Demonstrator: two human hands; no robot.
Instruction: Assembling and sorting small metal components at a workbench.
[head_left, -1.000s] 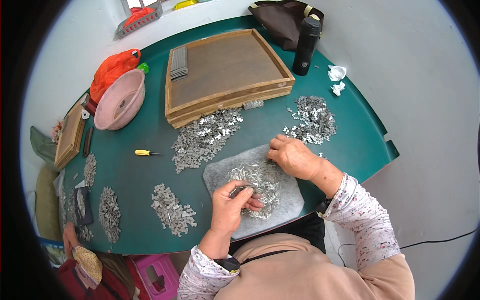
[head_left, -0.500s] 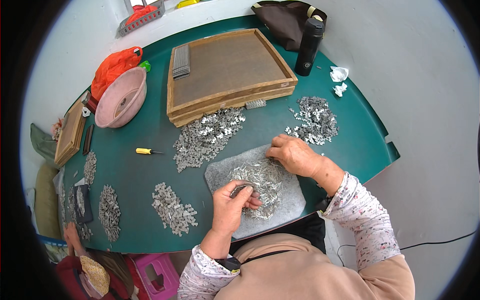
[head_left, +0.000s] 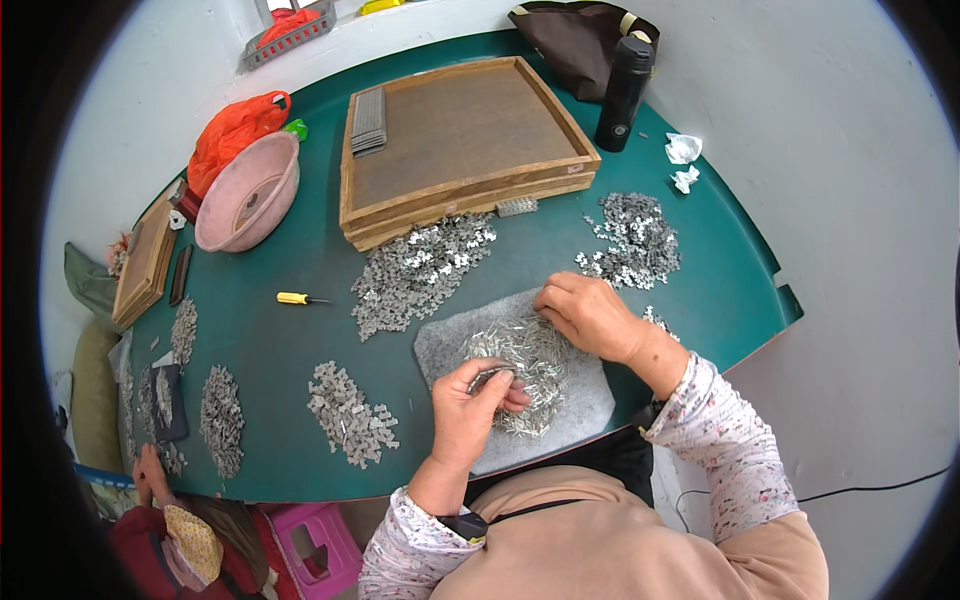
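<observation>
Silvery, thin metal pins [head_left: 540, 378] lay heaped as before, while more small grey metal pieces [head_left: 661, 323] showed past the barely moved right hand [head_left: 592, 314]. Its fingers bunched narrowly at the heap's far-right side; the left hand [head_left: 464, 408] curled over the left side. What either held was unclear. A grey felt mat [head_left: 590, 398] carried the heap at the green worktop [head_left: 270, 355]'s near edge; a white wall [head_left: 850, 200] stood beyond the right edge.

Behind my fingers [head_left: 498, 385], black wristbands [head_left: 465, 525] sit where my white, flower-sprinkled sleeves [head_left: 720, 440] begin; farther back, I wear a beige top [head_left: 620, 540] crossed by a thin black cord [head_left: 535, 507].
</observation>
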